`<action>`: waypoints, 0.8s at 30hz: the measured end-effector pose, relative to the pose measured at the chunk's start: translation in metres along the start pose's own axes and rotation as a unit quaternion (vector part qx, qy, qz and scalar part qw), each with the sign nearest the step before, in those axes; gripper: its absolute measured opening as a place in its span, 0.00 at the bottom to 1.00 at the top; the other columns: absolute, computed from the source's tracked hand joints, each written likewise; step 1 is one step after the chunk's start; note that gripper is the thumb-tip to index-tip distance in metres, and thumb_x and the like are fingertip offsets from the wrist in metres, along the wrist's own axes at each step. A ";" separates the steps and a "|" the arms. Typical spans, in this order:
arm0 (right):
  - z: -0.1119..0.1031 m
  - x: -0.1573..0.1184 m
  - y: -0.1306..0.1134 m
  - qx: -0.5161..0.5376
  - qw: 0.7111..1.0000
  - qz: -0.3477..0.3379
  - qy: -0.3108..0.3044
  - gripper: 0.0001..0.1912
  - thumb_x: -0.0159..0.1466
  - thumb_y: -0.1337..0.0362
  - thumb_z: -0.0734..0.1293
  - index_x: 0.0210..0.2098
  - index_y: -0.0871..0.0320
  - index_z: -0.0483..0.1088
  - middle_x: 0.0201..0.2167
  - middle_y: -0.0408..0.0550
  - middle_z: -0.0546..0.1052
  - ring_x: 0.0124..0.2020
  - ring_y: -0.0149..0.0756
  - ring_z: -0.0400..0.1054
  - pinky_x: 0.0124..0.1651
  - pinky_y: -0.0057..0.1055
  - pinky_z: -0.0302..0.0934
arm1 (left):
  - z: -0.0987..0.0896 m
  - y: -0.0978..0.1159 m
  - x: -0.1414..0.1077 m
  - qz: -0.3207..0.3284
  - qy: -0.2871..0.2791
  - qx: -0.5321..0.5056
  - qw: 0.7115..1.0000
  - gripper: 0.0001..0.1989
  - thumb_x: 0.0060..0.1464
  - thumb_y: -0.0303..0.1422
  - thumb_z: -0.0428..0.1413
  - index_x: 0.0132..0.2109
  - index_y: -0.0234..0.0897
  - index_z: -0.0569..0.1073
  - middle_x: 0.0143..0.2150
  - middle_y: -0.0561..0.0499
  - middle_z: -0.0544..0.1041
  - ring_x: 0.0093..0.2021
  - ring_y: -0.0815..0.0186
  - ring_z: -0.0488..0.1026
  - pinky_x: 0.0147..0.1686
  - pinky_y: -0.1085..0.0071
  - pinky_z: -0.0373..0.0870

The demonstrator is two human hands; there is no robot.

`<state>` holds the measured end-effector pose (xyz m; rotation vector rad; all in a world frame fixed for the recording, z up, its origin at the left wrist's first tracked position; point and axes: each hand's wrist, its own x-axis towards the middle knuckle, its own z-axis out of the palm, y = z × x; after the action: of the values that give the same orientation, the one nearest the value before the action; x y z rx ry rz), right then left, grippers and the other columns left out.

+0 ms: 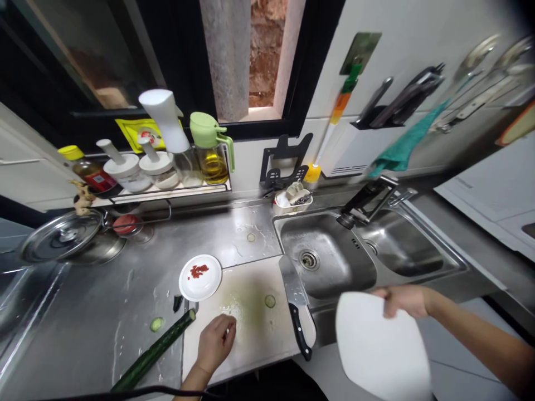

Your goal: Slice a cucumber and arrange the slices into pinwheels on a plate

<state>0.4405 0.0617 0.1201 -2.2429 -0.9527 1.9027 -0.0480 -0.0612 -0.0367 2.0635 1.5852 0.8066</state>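
Observation:
My right hand grips the rim of a white squarish plate, held tilted in front of the sink. My left hand rests over the near left part of the white cutting board, its fingers curled; whether anything is in them is hidden. A cucumber slice and wet green residue lie on the board. The cleaver lies along its right edge, black handle towards me. To the left are a long cucumber, another slice and a round white plate with chopped red pieces.
A double sink with a black faucet is at the right. Oil and seasoning jars stand on a wire rack at the back left, above a lidded pot. Knives and utensils hang on the wall.

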 end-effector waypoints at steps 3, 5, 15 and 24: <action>0.022 0.035 -0.057 0.075 0.985 -0.030 -0.151 0.21 0.41 0.78 0.66 0.34 0.59 0.75 0.32 0.57 0.79 0.32 0.44 0.75 0.37 0.34 0.66 | 0.000 0.001 0.001 0.001 0.003 0.000 1.000 0.10 0.58 0.30 0.47 0.38 0.40 0.73 0.32 0.50 0.75 0.32 0.69 0.73 0.34 0.74 0.69; 0.046 0.058 -0.088 0.119 0.975 -0.078 -0.170 0.22 0.43 0.76 0.67 0.39 0.60 0.74 0.34 0.57 0.79 0.32 0.43 0.75 0.39 0.37 0.67 | 0.000 0.002 0.002 0.000 0.005 0.005 1.000 0.10 0.57 0.29 0.47 0.38 0.40 0.72 0.31 0.50 0.75 0.32 0.68 0.73 0.34 0.74 0.70; 0.194 0.164 -0.167 0.291 0.940 -0.128 -0.121 0.25 0.56 0.74 0.64 0.54 0.60 0.62 0.38 0.52 0.79 0.36 0.40 0.75 0.45 0.41 0.67 | 0.000 0.005 0.005 -0.014 0.010 0.020 1.000 0.09 0.54 0.27 0.48 0.38 0.39 0.72 0.30 0.50 0.74 0.32 0.67 0.72 0.34 0.72 0.70; 0.223 0.198 -0.171 0.308 0.943 -0.091 -0.080 0.28 0.58 0.73 0.65 0.57 0.58 0.58 0.40 0.51 0.78 0.33 0.39 0.75 0.38 0.40 0.70 | 0.000 0.005 0.006 -0.022 0.006 0.009 1.000 0.08 0.54 0.27 0.48 0.37 0.39 0.71 0.31 0.49 0.74 0.32 0.67 0.72 0.34 0.71 0.70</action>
<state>0.1770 0.2180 -0.0365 -1.6080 -0.4534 1.9614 -0.0438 -0.0572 -0.0325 2.0320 1.6433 0.7938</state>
